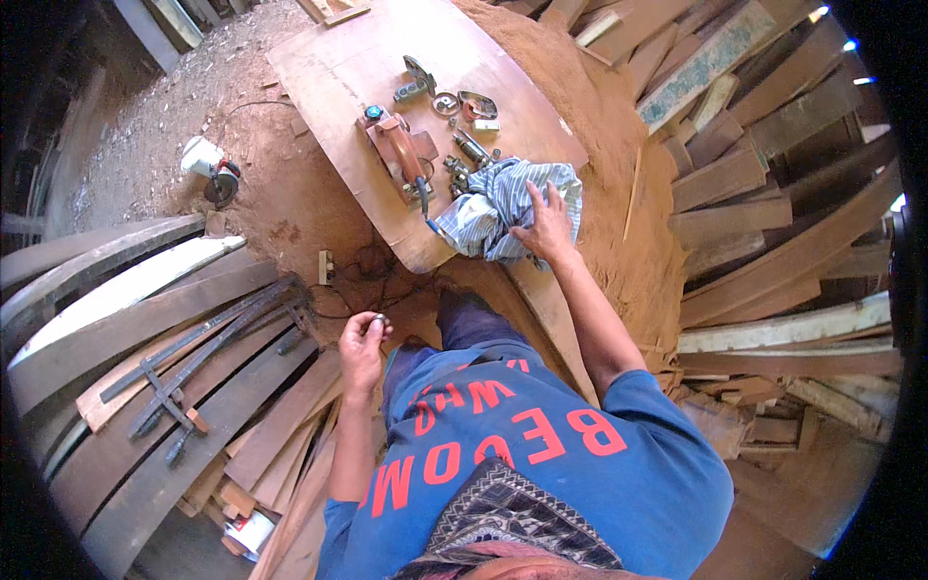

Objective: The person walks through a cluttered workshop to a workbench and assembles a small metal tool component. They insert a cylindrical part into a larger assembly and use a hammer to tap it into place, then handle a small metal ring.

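Rag step, by the look of it: right hand (549,227) spread over rag (488,198) at table (425,237)'s near end, fingers apart, not clamped. Left hand (361,353), off the table, pinches a small shiny part (380,320); too small to identify. Picking up the rag would need right fingers closed; keep the left pinch.

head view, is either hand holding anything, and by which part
Left hand pinches a small grey thing, part unclear; right hand, open, touches striped cloth.
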### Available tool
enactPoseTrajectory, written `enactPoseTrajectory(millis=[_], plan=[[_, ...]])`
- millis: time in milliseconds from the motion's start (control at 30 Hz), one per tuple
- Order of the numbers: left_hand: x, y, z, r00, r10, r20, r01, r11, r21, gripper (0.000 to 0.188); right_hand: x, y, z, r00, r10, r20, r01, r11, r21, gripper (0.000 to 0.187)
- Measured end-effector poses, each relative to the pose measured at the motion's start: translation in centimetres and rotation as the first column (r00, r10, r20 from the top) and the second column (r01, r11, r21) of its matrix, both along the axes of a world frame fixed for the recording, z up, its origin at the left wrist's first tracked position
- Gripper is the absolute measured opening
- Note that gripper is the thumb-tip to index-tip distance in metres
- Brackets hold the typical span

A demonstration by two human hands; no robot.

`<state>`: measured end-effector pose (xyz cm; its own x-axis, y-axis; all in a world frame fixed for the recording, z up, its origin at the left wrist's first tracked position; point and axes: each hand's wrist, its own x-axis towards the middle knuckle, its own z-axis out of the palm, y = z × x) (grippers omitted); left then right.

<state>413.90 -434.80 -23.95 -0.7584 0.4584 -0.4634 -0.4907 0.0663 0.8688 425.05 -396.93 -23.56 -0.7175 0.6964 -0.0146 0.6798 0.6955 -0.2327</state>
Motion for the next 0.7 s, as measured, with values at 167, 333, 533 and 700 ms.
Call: enactPoseTrajectory(millis=[167,333,533,700], plan=[[1.1,-1.3,-2.6,0.978,0.209,-0.01,-0.209,0.971,-0.119,0.01,2.5,6.2,-6.9,0.989,0.148,-0.006,-0.146,0.961,-0.236,0.072],[5.3,0.2,-3.3,0.92,0.389,0.048,-0.384,0.919,-0.091,0.008,3.1,9.8,-8.3,0.963,0.044,-0.267,-0.093,0.981,-0.171,0.043],[10.4,1.3,-4.4,0.924,0.383,0.011,-0.381,0.921,-0.085,0.009,5.0,13.4,-2.3,0.83,-0.345,-0.438,0.018,0.801,-0.598,0.038],[15.9,-1.0,-5.5,0.903,0.43,0.002,-0.426,0.896,-0.123,0.01,6.6,13.3,4.0,0.714,-0.51,-0.479,-0.13,0.577,-0.807,0.051]])
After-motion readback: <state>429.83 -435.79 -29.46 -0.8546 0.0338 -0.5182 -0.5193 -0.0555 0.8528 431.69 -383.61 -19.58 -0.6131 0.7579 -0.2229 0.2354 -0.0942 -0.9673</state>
